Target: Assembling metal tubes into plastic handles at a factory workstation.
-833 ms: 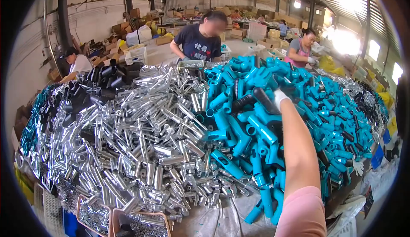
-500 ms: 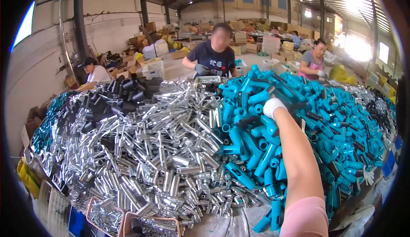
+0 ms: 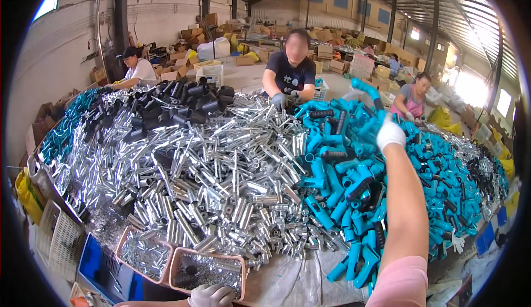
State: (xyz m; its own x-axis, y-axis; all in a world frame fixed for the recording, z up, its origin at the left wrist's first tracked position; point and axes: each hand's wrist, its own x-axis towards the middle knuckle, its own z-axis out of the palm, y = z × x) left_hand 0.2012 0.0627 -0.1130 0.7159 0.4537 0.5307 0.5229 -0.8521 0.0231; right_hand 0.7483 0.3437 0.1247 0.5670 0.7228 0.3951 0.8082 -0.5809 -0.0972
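Observation:
My right hand (image 3: 391,134), in a white glove, is raised over the right part of the heap. It is closed on the black end of a teal plastic handle (image 3: 365,89), whose bent tip points up and left. Below lies a pile of similar teal handles (image 3: 332,185), many with black grips. My left hand (image 3: 211,295), also gloved, comes in at the lower edge beside a pink basket (image 3: 241,285) of small metal parts. Its fingers are partly cut off, so what it holds, if anything, is hidden.
Shiny metal tubes (image 3: 238,168) fill the middle, with black sleeves (image 3: 188,102) behind. A second pink basket (image 3: 124,240) stands left of the first, near a blue tray (image 3: 91,260). Across the heap a gloved co-worker (image 3: 290,74) bends forward; others work at far left and right.
My right hand has lifted from the teal pile with a handle in it. My left hand has come into view at the lower edge. The view has shifted; the co-worker opposite now reaches down.

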